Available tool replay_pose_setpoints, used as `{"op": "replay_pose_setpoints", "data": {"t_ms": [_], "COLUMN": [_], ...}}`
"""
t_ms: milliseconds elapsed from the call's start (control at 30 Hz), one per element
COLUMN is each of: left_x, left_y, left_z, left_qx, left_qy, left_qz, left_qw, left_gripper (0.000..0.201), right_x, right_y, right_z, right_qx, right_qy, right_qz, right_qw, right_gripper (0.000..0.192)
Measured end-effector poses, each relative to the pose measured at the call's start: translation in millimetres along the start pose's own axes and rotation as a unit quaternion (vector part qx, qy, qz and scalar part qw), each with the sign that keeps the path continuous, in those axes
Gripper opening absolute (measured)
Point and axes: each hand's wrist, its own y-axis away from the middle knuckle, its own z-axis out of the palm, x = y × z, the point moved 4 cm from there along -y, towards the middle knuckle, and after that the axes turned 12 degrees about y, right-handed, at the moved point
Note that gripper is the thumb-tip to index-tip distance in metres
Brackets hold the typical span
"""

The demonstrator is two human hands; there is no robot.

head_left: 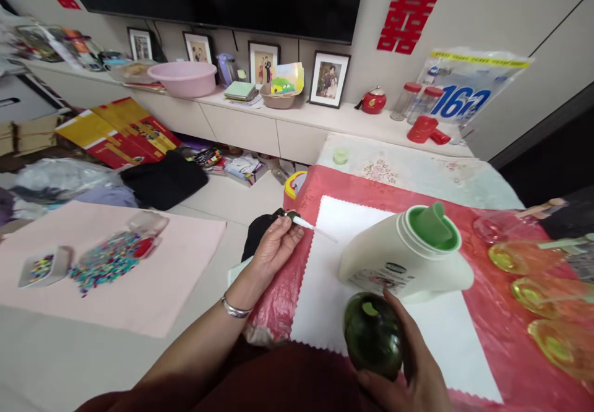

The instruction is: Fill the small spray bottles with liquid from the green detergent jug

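Observation:
My right hand (413,369) grips a dark green round bottle (374,334) near the table's front edge, its open mouth facing up. My left hand (273,248) pinches a pump head with a white dip tube (309,225), held over the left edge of a white cloth (325,282). A large white jug with a green spout cap (408,254) stands on the cloth just behind the bottle.
A red plastic sheet (501,331) covers the table; several shallow yellow-green dishes (542,294) sit at its right. A pale pink floor mat (153,282) holds scattered coloured beads (109,260). A low cabinet (260,127) with photo frames and a pink basin (184,78) lines the wall.

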Motion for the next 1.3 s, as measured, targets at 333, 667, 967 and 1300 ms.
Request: {"op": "replay_pose_setpoints", "data": {"t_ms": [333, 667, 967, 1300], "left_x": [39.7, 18.5, -5.4, -20.3], "left_y": [43.5, 61.5, 72.5, 84.1], "left_z": [20.3, 43.6, 38.0, 35.2], "left_qx": [-0.084, -0.137, -0.168, -0.160], "left_qy": [-0.122, -0.250, -0.320, -0.390], "left_qz": [-0.009, -0.011, -0.053, -0.134], "left_qw": [0.989, 0.958, 0.931, 0.897], "left_gripper": [0.039, 0.042, 0.042, 0.049], "right_x": [10.6, 3.6, 4.3, -1.2], "right_y": [-28.6, -28.4, -27.7, -26.7], "right_z": [29.6, 28.5, 33.7, 33.2], "right_qx": [-0.038, -0.005, -0.024, -0.019], "right_qy": [0.093, 0.146, 0.172, 0.134], "right_qz": [-0.015, -0.069, -0.074, -0.056], "right_qw": [0.995, 0.987, 0.982, 0.989], "right_gripper": [0.094, 0.089, 0.094, 0.088]}}
